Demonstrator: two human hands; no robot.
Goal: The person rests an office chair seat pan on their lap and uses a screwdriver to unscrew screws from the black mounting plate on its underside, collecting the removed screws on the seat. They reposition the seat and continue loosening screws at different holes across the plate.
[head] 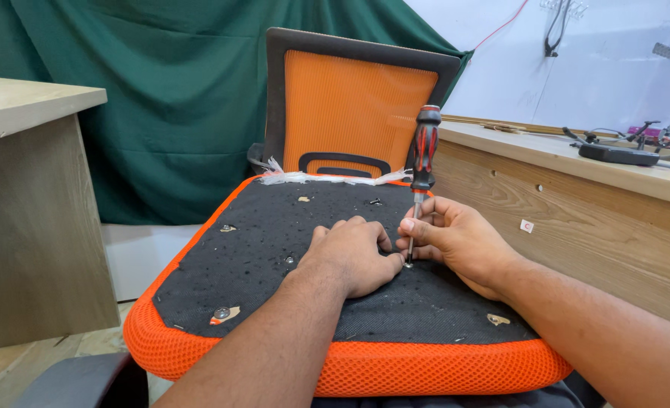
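An upturned orange chair seat (440, 370) lies before me, its black fabric underside (274, 227) facing up with several screws and holes in it. A screwdriver with a red and black handle (425, 151) stands upright, its tip on a screw near the middle of the underside. My right hand (463, 242) pinches the metal shaft low down between fingers and thumb. My left hand (354, 257) rests flat on the black fabric just left of the tip, fingers curled toward it.
An orange mesh chair back (350, 113) stands behind the seat. A wooden desk (25, 196) is at left, a wooden bench (599, 196) with a black device and cables at right. A green curtain (176, 91) hangs behind.
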